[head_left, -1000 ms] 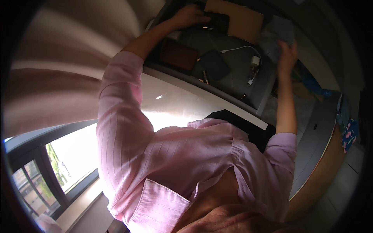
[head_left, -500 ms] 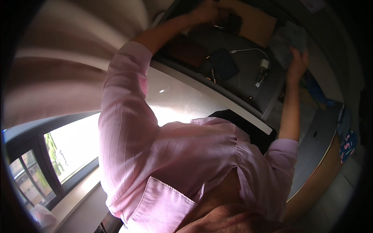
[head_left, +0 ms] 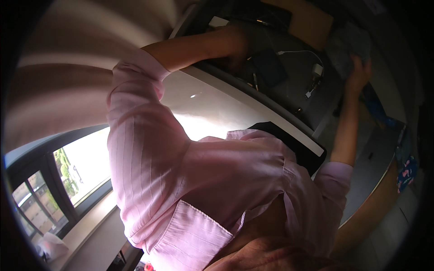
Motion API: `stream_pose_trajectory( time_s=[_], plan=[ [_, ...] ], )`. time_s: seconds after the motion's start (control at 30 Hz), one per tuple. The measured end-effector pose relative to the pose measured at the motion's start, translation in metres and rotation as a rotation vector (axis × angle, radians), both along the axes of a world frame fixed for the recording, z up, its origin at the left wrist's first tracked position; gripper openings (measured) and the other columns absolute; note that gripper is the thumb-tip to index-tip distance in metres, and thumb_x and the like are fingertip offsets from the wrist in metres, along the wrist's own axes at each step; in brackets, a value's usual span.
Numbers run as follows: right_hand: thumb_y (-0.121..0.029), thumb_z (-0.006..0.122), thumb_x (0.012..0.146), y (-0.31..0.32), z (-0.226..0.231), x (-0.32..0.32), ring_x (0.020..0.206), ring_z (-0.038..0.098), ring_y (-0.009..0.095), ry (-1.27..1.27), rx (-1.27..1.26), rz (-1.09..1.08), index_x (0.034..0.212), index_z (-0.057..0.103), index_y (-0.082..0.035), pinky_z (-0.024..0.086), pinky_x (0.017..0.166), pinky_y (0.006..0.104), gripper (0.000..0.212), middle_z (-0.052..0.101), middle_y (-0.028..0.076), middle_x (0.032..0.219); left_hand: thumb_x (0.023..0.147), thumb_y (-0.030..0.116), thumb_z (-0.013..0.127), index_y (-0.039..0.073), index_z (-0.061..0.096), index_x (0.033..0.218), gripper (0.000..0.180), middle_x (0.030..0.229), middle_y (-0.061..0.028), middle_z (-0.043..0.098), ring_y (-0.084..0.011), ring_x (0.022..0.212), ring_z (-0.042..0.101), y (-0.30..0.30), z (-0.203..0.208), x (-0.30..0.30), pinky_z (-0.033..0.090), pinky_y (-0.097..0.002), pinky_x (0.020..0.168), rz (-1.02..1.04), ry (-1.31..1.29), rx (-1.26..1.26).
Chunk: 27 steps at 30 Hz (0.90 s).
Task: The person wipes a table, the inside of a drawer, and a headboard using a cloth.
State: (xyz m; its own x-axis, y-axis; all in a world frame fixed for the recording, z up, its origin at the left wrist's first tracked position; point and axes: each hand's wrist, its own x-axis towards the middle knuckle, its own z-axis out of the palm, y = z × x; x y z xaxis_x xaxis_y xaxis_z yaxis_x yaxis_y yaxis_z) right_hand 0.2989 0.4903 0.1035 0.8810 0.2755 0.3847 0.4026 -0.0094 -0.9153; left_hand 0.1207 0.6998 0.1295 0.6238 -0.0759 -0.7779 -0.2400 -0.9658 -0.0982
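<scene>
Reaching into dark drawer [head_left: 289,92] at left with left hand [head_left: 236,44], too blurred to tell whether spread or closed, pinching grey cloth [head_left: 347,45] at far right with right hand [head_left: 360,76]

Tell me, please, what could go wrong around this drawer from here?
The grey cloth at the right hand might snag the nearby white cable and drag its charger. The left hand, over the dim drawer, could knock the flat dark blue item close by.
</scene>
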Motion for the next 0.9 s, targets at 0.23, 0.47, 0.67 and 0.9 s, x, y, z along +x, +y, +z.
stream_pose_trajectory(
  time_s=[0.23, 0.47, 0.67, 0.9],
  plan=[
    [-0.019, 0.052, 0.078, -0.007, -0.010, 0.013, 0.092, 0.052, 0.028, -0.192, -0.356, -0.102, 0.094, 0.059, 0.002, 0.041, 0.080, 0.0337, 0.027, 0.057, 0.017, 0.097, 0.065, 0.032, 0.065, 0.011, 0.064, 0.095, 0.036, 0.093, -0.0111, 0.062, -0.0262, 0.089, 0.059, 0.036, -0.028, 0.000, 0.048, -0.0389, 0.071, 0.104, -0.544, 0.061],
    [-0.020, 0.057, 0.073, 0.009, 0.009, -0.008, 0.094, 0.053, 0.025, -0.011, -0.103, -0.064, 0.099, 0.057, 0.005, 0.040, 0.082, 0.0311, 0.036, 0.058, 0.015, 0.101, 0.063, 0.036, 0.066, -0.003, 0.057, 0.089, 0.048, 0.082, -0.0206, 0.060, -0.0315, 0.080, 0.059, 0.127, -0.062, 0.061, 0.047, -0.0387, 0.071, 0.156, -1.242, -0.119],
    [-0.017, 0.057, 0.072, 0.000, 0.002, 0.003, 0.096, 0.053, 0.025, -0.014, -0.076, -0.076, 0.098, 0.058, 0.003, 0.039, 0.084, 0.0300, 0.034, 0.057, 0.015, 0.104, 0.059, 0.045, 0.070, 0.007, 0.037, 0.126, 0.084, 0.120, -0.0204, 0.044, -0.0343, 0.106, 0.046, 0.074, -0.001, 0.030, 0.041, -0.0415, 0.084, 0.362, -0.517, -0.130],
    [-0.008, 0.049, 0.078, -0.004, -0.004, 0.007, 0.098, 0.052, 0.028, -0.152, -0.241, -0.043, 0.093, 0.063, -0.006, 0.040, 0.084, 0.0308, 0.022, 0.055, 0.016, 0.106, 0.054, 0.042, 0.074, 0.010, 0.023, 0.133, 0.100, 0.121, -0.0201, 0.040, -0.0384, 0.108, 0.043, 0.063, -0.005, 0.031, 0.040, -0.0415, 0.086, 0.258, -0.698, 0.000]
  ],
)
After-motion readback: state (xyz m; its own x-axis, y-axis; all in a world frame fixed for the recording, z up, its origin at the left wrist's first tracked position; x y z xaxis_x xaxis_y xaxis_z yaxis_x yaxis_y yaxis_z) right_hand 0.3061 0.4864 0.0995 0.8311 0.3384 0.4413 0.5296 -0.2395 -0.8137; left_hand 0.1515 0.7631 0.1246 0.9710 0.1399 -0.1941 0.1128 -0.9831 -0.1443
